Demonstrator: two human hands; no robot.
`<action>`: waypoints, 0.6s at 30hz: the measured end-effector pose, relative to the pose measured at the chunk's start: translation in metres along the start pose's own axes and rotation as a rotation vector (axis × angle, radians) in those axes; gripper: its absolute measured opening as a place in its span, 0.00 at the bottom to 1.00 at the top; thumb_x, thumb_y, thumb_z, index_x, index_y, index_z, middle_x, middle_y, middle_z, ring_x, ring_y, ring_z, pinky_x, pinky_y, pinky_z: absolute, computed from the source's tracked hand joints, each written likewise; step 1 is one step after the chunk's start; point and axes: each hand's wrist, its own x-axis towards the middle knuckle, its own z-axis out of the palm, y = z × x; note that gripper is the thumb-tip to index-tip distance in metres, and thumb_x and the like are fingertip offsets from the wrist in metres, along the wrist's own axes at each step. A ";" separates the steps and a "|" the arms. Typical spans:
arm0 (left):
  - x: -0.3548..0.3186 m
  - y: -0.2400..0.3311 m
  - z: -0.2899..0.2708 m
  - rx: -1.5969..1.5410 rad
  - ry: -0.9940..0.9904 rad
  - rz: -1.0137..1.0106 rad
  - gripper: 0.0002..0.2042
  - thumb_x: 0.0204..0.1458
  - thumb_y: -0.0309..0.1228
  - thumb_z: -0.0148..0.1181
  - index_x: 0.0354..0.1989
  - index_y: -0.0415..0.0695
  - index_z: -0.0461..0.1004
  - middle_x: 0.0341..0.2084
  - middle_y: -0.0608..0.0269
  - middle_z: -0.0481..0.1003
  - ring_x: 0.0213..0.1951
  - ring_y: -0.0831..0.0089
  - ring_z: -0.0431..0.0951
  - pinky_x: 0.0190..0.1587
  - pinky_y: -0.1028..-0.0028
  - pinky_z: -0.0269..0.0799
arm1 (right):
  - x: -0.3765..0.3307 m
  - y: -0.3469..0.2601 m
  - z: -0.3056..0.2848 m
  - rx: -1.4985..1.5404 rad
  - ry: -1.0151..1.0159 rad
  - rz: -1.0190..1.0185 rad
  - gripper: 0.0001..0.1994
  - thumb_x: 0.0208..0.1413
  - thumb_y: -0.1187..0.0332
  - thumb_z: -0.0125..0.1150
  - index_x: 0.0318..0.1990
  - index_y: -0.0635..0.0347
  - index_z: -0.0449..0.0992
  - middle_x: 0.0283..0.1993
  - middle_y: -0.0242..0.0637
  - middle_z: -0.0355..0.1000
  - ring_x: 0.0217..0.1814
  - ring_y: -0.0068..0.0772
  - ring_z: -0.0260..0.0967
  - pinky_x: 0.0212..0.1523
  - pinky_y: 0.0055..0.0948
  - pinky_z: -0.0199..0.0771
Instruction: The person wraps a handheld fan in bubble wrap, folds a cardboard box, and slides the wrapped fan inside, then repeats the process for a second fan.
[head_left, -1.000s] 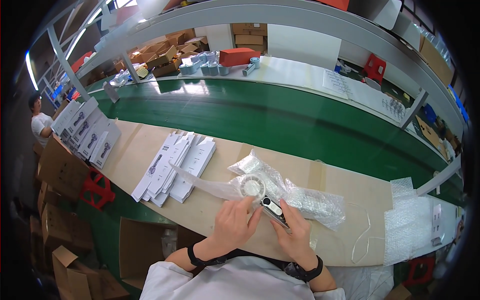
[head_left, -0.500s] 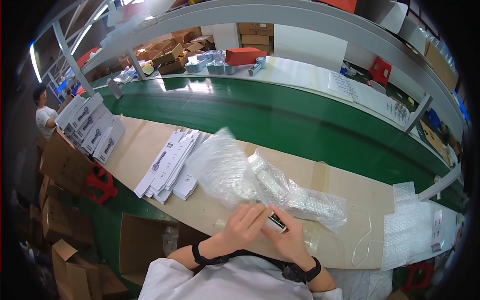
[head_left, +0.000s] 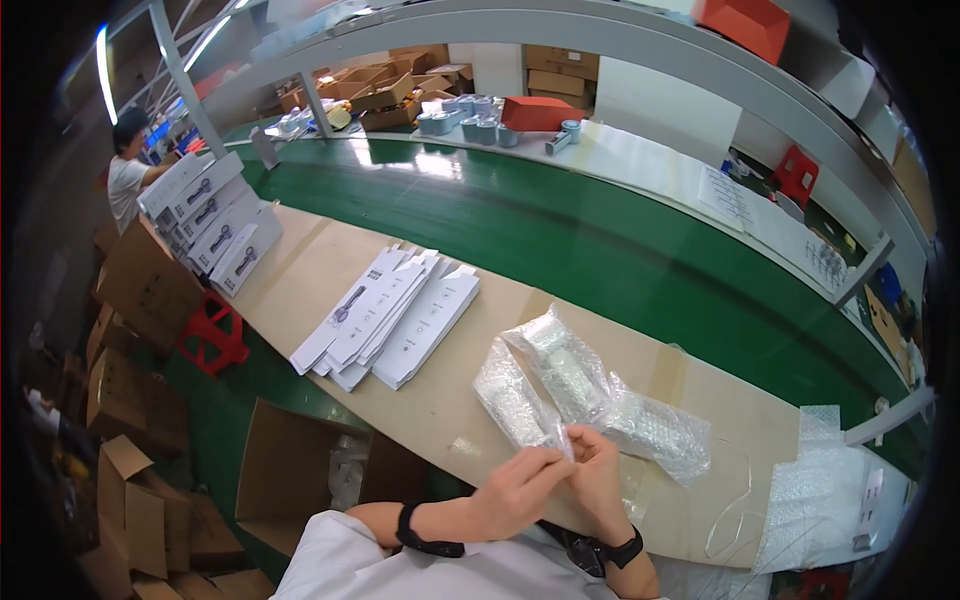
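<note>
Close in front of me, my left hand [head_left: 518, 490] and my right hand [head_left: 597, 478] meet with bent fingers at the near end of a bubble-wrap pouch [head_left: 512, 398]. Both pinch its clear plastic edge. What lies inside the pouch is blurred by the wrap. Right beside it, a second bubble-wrapped bundle [head_left: 562, 368] lies on the tan worktable [head_left: 440, 425], and a third wrapped bundle [head_left: 660, 432] lies to its right. Dark bands circle both my wrists.
Flat white printed boxes [head_left: 390, 315] lie in a pile on the left, with more upright printed boxes [head_left: 222, 232] beyond. An open carton [head_left: 290, 470] stands below the table edge. Bubble-wrap sheets [head_left: 815, 510] lie far right. A green conveyor belt [head_left: 520, 245] runs behind. Another person [head_left: 128, 180] is far left.
The bubble-wrap pouch, blurred and raised before, now lies on the table beside the other bundles. The small black-and-white object between my hands no longer shows. My view has shifted left.
</note>
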 end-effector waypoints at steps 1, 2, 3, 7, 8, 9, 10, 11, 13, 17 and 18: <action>-0.002 0.002 0.009 -0.005 -0.025 0.011 0.18 0.39 0.12 0.56 0.42 0.35 0.74 0.37 0.53 0.72 0.36 0.57 0.75 0.39 0.67 0.74 | 0.000 0.005 0.001 -0.119 0.066 -0.026 0.13 0.53 0.82 0.60 0.47 0.67 0.71 0.47 0.38 0.74 0.44 0.20 0.70 0.39 0.24 0.73; 0.000 0.000 0.013 -0.013 -0.053 0.031 0.17 0.39 0.14 0.56 0.42 0.35 0.73 0.37 0.53 0.72 0.38 0.57 0.75 0.41 0.66 0.74 | 0.002 0.008 0.002 -0.120 0.058 -0.027 0.13 0.53 0.82 0.60 0.47 0.67 0.71 0.47 0.38 0.74 0.44 0.20 0.70 0.39 0.24 0.73; 0.002 -0.005 0.015 -0.007 -0.046 0.027 0.17 0.39 0.14 0.56 0.42 0.35 0.73 0.37 0.53 0.72 0.38 0.57 0.75 0.41 0.66 0.74 | 0.002 0.013 0.004 -0.192 0.121 -0.056 0.12 0.53 0.82 0.59 0.46 0.67 0.71 0.48 0.40 0.73 0.44 0.22 0.71 0.38 0.24 0.74; 0.012 -0.016 0.009 -0.092 -0.118 0.066 0.16 0.44 0.13 0.57 0.43 0.39 0.76 0.35 0.55 0.73 0.35 0.65 0.76 0.36 0.71 0.74 | -0.011 0.016 0.008 -0.532 0.348 -0.226 0.11 0.52 0.82 0.59 0.44 0.65 0.72 0.51 0.46 0.70 0.43 0.30 0.72 0.36 0.27 0.74; 0.020 -0.020 -0.004 -0.178 -0.201 -0.055 0.15 0.45 0.15 0.59 0.43 0.39 0.76 0.34 0.56 0.74 0.34 0.67 0.76 0.36 0.71 0.74 | -0.015 0.012 0.008 -0.729 0.451 -0.326 0.12 0.52 0.82 0.59 0.45 0.65 0.72 0.51 0.47 0.69 0.43 0.34 0.72 0.35 0.28 0.74; 0.028 -0.027 -0.020 -0.264 -0.282 -0.175 0.14 0.45 0.16 0.60 0.42 0.40 0.76 0.33 0.57 0.74 0.34 0.69 0.76 0.36 0.72 0.73 | -0.015 0.007 0.009 -0.926 0.555 -0.427 0.13 0.51 0.82 0.59 0.46 0.64 0.72 0.52 0.49 0.68 0.43 0.37 0.72 0.35 0.29 0.74; 0.033 -0.048 -0.037 -0.101 -0.135 -0.157 0.13 0.45 0.18 0.62 0.42 0.39 0.75 0.32 0.57 0.74 0.34 0.69 0.76 0.36 0.72 0.73 | -0.014 0.001 0.012 -0.926 0.553 -0.434 0.13 0.51 0.82 0.59 0.46 0.64 0.72 0.52 0.49 0.68 0.43 0.37 0.72 0.35 0.29 0.74; 0.039 -0.079 -0.053 0.042 -0.004 -0.134 0.12 0.46 0.20 0.63 0.41 0.39 0.75 0.31 0.57 0.74 0.34 0.70 0.76 0.37 0.73 0.72 | -0.016 -0.005 0.014 -1.026 0.518 -0.537 0.14 0.51 0.80 0.60 0.46 0.63 0.73 0.53 0.49 0.68 0.47 0.40 0.70 0.40 0.33 0.72; 0.067 -0.128 -0.107 0.394 0.193 -0.127 0.13 0.45 0.23 0.66 0.41 0.38 0.74 0.31 0.54 0.75 0.36 0.60 0.77 0.41 0.66 0.72 | -0.021 -0.011 0.026 -1.205 0.415 -0.738 0.14 0.51 0.76 0.61 0.48 0.62 0.74 0.54 0.49 0.68 0.54 0.46 0.67 0.51 0.40 0.70; 0.056 -0.225 -0.203 0.824 0.116 -0.352 0.34 0.43 0.43 0.69 0.55 0.35 0.67 0.48 0.44 0.72 0.52 0.52 0.72 0.55 0.60 0.66 | 0.006 -0.004 0.057 -1.343 -0.055 -0.744 0.17 0.50 0.70 0.63 0.48 0.64 0.74 0.64 0.46 0.62 0.65 0.47 0.58 0.61 0.48 0.59; 0.048 -0.244 -0.211 0.776 0.023 -0.510 0.38 0.40 0.47 0.69 0.57 0.35 0.65 0.50 0.43 0.71 0.53 0.51 0.71 0.57 0.59 0.65 | 0.012 0.005 0.050 -1.422 -0.084 -0.714 0.17 0.50 0.69 0.64 0.47 0.65 0.74 0.66 0.45 0.60 0.67 0.47 0.56 0.63 0.49 0.57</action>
